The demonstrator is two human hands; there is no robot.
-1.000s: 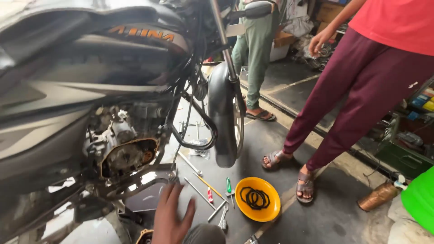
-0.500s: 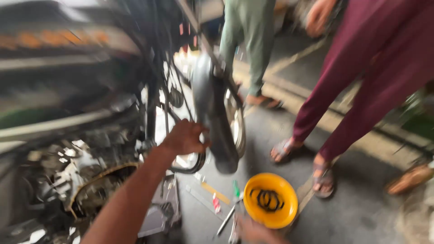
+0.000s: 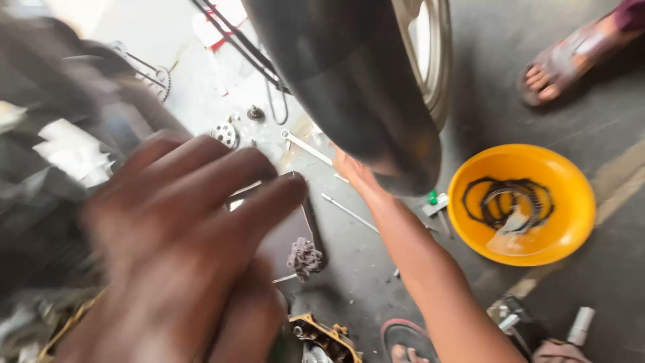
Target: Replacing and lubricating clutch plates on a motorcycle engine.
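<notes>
Blurred and close to the lens, the left hand [image 3: 181, 249] is seen with fingers spread and nothing held; half a second ago it was raised by the motorcycle frame, and the view has since dropped toward the floor. At about two o'clock from it, the right hand [image 3: 353, 168] is stretched out to the dark front mudguard [image 3: 356, 87], its palm laid against the lower edge, where a second ago neither hand was there; whether the fingers are curled round the edge cannot be told, since they are hidden behind it. A long spanner [image 3: 306, 146] lies on the concrete floor [image 3: 537, 87] just beside that hand, at nine o'clock from it. At three o'clock sits a yellow bowl [image 3: 571, 202] with dark clutch plates [image 3: 510, 202] in it. A wad of greyish rag [image 3: 304, 257] rests on a dark tray [image 3: 290, 232] at six o'clock. A bystander's sandalled foot [image 3: 557, 64] is seen at one o'clock. By this shift, attention is judged to have passed from engine to wheel.
</notes>
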